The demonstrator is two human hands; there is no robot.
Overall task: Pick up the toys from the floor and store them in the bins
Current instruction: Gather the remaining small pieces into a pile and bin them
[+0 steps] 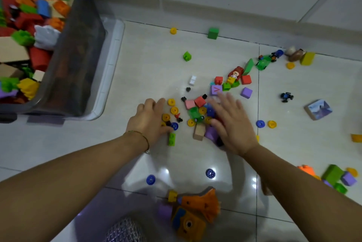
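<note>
Our left hand (149, 119) and right hand (228, 122), both spread open, bracket scattered toys (195, 112) on the floor (148, 73) — we should sweep inward, cupping low, before lifting to the bin (78, 61) at left.

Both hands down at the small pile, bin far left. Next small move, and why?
Probably close both hands inward to scoop the pile. The left hand and right hand lie open on either side of it, holding nothing, so cupping together would gather many pieces for one trip to the bin.
</note>
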